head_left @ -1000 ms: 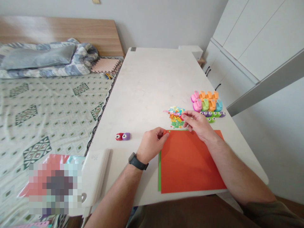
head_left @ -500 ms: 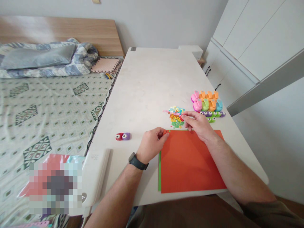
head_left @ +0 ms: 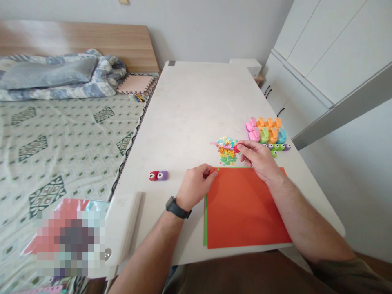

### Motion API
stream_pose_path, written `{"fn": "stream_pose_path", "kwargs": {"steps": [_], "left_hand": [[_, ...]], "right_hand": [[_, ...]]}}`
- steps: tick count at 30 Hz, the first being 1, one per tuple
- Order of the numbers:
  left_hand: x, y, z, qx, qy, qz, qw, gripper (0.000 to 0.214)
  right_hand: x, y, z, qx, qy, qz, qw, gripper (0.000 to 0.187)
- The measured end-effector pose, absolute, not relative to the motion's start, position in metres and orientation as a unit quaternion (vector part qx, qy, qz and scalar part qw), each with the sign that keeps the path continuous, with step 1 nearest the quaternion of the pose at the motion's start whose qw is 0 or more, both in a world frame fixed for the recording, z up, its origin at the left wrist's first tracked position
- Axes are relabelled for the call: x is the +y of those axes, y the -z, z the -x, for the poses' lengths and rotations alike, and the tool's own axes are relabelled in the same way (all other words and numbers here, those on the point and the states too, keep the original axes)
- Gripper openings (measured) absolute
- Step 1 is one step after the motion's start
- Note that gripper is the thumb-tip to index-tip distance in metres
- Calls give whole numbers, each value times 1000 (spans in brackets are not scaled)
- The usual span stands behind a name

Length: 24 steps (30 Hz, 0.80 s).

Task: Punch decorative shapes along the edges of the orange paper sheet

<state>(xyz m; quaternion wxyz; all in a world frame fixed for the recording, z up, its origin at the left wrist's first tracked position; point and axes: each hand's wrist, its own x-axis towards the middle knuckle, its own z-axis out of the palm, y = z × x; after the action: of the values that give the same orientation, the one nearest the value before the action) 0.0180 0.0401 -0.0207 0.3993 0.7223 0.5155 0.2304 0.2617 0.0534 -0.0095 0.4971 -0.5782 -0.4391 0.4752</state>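
A red paper sheet lies on a green sheet near the table's front edge. My left hand, with a dark watch on its wrist, pinches the red sheet's top left corner. My right hand rests above the sheet's top edge, its fingertips closed on a small red piece at the edge of a pile of coloured paper cut-outs. A small green dot lies by my left thumb.
Several pastel craft punches cluster at the white table's right edge. A red and a purple punch sit left of my left hand. A white box stands at the front left corner. A bed is left, cabinets right.
My right hand has lifted slightly and its fingers have closed on a small red piece beside the pile. My left hand has stayed on the sheet's corner.
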Motion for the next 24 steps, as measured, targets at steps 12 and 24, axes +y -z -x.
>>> {"fn": "stream_pose_path", "kwargs": {"steps": [12,24], "left_hand": [[39,23,-17,517,-232,-722,397,24],[38,17,-18,516,-228,-729,388,27]], "right_hand": [[41,-40,-326,-468,-271,615,574,36],[9,14,-420,-479,-88,799,353,40]]}}
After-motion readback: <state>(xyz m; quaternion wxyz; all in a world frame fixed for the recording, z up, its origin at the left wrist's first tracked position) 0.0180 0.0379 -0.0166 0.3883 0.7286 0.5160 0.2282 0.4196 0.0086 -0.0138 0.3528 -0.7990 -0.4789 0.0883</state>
